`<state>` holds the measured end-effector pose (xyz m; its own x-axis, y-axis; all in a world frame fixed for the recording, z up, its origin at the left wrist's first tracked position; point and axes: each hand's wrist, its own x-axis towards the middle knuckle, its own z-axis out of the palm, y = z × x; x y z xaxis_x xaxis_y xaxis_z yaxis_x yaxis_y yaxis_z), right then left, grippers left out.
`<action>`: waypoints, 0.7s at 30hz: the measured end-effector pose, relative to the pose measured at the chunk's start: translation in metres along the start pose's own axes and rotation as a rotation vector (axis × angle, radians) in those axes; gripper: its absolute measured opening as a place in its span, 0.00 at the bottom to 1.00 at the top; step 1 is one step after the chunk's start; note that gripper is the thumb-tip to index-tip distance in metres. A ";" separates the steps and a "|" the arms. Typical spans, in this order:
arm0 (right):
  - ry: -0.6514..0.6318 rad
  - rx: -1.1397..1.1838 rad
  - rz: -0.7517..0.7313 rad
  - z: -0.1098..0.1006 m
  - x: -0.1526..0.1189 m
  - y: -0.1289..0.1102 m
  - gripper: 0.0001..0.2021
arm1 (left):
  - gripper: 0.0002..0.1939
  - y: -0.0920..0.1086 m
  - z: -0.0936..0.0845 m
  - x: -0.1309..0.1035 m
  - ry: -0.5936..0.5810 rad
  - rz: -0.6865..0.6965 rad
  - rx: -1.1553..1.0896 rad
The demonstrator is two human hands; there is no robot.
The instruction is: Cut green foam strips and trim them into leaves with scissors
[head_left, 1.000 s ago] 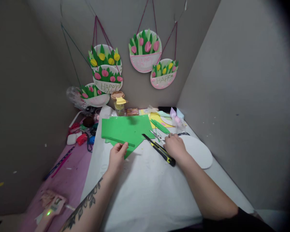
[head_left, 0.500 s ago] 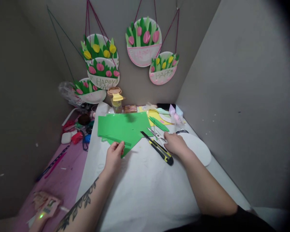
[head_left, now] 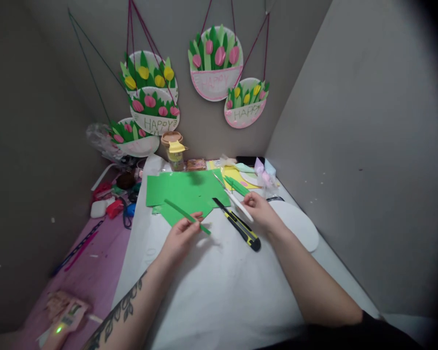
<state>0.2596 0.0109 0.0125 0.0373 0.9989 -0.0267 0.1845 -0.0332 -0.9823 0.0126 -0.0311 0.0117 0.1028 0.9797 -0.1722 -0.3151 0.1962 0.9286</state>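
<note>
The left hand (head_left: 184, 234) is pinching a green paper strip (head_left: 178, 209) between thumb and fingers, its longer part slanting away leftward and a short end poking out nearer the body. The right hand (head_left: 262, 210) is gripping scissors (head_left: 241, 206) at the white handles, their blades pointing away across the green sheets (head_left: 182, 187). Between the hands, a black-and-yellow utility knife (head_left: 237, 225) is lying; beside the right wrist, a white disc (head_left: 300, 226) is resting.

Right hand (head_left: 261, 210) partly hides green leaves (head_left: 235, 185); pink device (head_left: 72, 313) cut off below.
</note>
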 end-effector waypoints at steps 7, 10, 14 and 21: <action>-0.090 -0.443 -0.504 0.069 -0.039 -0.002 0.04 | 0.12 -0.001 0.018 -0.019 -0.286 -0.097 -0.248; -0.027 -0.657 -0.581 0.073 -0.041 0.000 0.11 | 0.11 -0.008 0.012 -0.014 -0.217 -0.099 -0.279; -0.164 -0.678 -0.489 0.065 -0.035 -0.001 0.08 | 0.12 -0.009 0.008 -0.013 -0.239 -0.107 -0.253; -0.215 -0.188 -0.181 0.059 -0.026 0.006 0.08 | 0.15 0.014 0.006 -0.019 -0.384 -0.038 -0.201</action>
<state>0.2022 -0.0134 -0.0036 -0.2171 0.9723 0.0867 0.3477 0.1601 -0.9238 0.0114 -0.0467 0.0300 0.4494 0.8927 -0.0345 -0.4782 0.2730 0.8348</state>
